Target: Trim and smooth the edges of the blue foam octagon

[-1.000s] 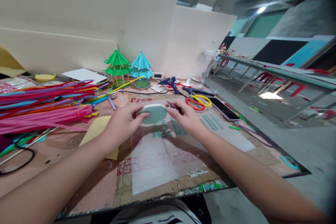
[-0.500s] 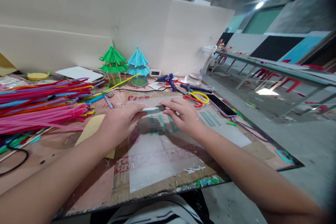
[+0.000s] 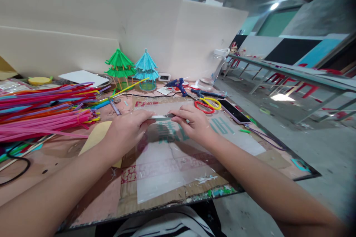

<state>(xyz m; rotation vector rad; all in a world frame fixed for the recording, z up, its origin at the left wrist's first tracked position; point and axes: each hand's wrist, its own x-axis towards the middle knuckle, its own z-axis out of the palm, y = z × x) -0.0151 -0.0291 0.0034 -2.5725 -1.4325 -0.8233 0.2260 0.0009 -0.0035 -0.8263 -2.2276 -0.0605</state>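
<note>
My left hand (image 3: 129,127) is closed on one end of a thin white strip (image 3: 159,117), held level above the work sheet. Between the thumb and fingers of my right hand (image 3: 196,124) is a small dark grey metal piece that looks like a blade (image 3: 169,115). Its tip meets the right end of the strip; my fingers cover the rest of it. Under both hands lies a translucent plastic sheet (image 3: 158,177) with green and red print. White shavings (image 3: 206,179) are scattered near its front edge.
Bundles of coloured pipe cleaners (image 3: 47,107) lie at left. Green (image 3: 120,64) and blue (image 3: 146,68) pagoda-like models stand behind. Toward the right are a glue gun (image 3: 179,86), scissors (image 3: 210,103), a phone (image 3: 235,112) and a clear bottle (image 3: 214,68).
Both hands stay in nearly the same place. The dark metal piece has shifted slightly at the end of the white strip.
</note>
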